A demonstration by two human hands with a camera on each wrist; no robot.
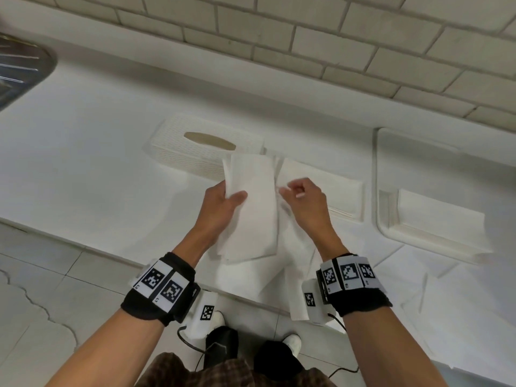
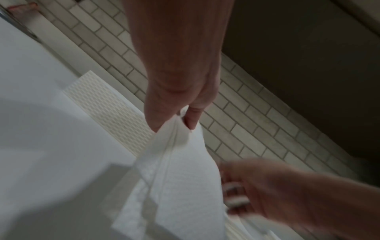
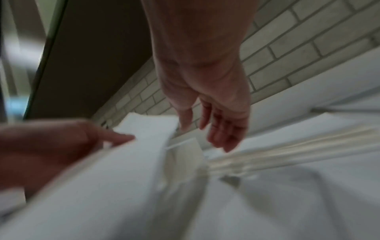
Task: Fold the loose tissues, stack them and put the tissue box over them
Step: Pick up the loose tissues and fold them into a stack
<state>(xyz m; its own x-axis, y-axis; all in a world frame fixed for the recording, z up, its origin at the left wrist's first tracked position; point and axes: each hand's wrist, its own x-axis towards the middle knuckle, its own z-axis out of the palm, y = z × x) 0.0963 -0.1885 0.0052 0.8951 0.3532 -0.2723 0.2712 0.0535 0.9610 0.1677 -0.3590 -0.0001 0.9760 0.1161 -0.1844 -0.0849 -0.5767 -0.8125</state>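
My left hand (image 1: 231, 194) pinches a folded white tissue (image 1: 251, 210) by its upper left edge and holds it above the counter; the left wrist view shows the same pinch (image 2: 180, 120) on the tissue (image 2: 176, 178). Just beside the tissue's right edge is my right hand (image 1: 290, 189), its fingers (image 3: 224, 134) relaxed and holding nothing. The white textured tissue box (image 1: 201, 157) with an oval slot stands behind the hands. A stack of folded tissues (image 1: 340, 194) lies to its right. Loose unfolded tissues (image 1: 296, 277) hang over the counter's front edge.
A white tray (image 1: 382, 191) at the right holds another pile of folded tissues (image 1: 438, 219). More loose sheets (image 1: 435, 297) lie near the front right. A metal sink (image 1: 19, 68) is at the far left. A tiled wall (image 1: 307, 37) backs the counter.
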